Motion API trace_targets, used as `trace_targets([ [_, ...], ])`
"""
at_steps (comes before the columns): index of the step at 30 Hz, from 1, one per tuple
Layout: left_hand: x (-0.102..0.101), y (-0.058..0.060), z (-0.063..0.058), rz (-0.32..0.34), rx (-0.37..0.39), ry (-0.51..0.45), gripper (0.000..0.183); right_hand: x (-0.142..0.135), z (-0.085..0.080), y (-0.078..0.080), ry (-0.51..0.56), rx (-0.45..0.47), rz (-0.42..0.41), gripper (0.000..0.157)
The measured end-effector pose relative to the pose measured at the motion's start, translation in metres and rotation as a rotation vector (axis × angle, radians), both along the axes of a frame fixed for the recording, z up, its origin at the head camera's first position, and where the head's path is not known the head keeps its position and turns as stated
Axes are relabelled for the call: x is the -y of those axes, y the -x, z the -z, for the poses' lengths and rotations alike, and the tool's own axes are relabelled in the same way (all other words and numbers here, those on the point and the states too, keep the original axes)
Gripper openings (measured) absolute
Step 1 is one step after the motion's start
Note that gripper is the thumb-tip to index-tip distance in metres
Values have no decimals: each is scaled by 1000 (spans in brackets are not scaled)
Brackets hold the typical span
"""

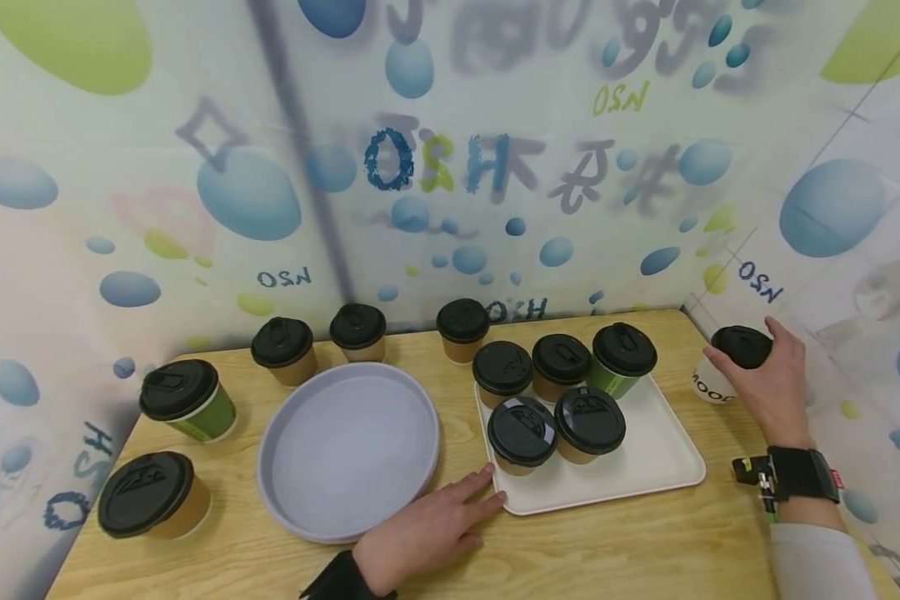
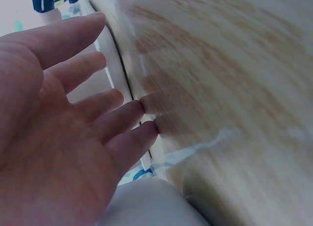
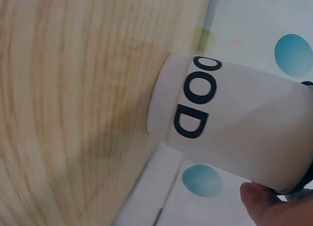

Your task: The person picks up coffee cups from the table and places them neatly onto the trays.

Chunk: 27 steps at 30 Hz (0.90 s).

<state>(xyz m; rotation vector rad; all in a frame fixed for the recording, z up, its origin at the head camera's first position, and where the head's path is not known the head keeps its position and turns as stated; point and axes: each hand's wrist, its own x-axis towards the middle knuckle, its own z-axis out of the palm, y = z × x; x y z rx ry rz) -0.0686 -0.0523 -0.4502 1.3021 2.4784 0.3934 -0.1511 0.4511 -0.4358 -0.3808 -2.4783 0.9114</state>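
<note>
My right hand (image 1: pixel 776 383) grips a white paper cup (image 1: pixel 712 385) by its black lid (image 1: pixel 742 346), at the table's right end. Dark letters run round this cup's wall, and the right wrist view shows the cup (image 3: pixel 244 118) with its base at the wood surface. My left hand (image 1: pixel 427 533) rests on the table between the round grey tray and the white tray. Its fingers (image 2: pixel 129 143) are relaxed and hold nothing, with the tips by the white tray's (image 1: pixel 645 458) lower left corner. Several black-lidded cups, brown and green (image 1: pixel 615 379), stand on that tray's left and back.
The round grey tray (image 1: pixel 348 454) lies left of centre. Around it stand a green cup (image 1: pixel 210 417), a brown cup (image 1: pixel 187 508) at the front left, and brown cups (image 1: pixel 296 369) along the back edge. Patterned walls (image 1: pixel 450 225) close off the back and sides.
</note>
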Motion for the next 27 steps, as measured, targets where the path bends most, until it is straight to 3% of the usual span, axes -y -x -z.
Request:
trace_targets([
  [8, -1, 0, 1, -4, -4, 11, 56, -1, 9, 3, 32, 37, 29, 106],
  [16, 0, 0, 0, -5, -5, 11, 56, 0, 6, 5, 38, 24, 37, 96],
  [27, -1, 0, 0, -3, -1, 12, 54, 10, -16, -20, 31, -32, 10, 91],
])
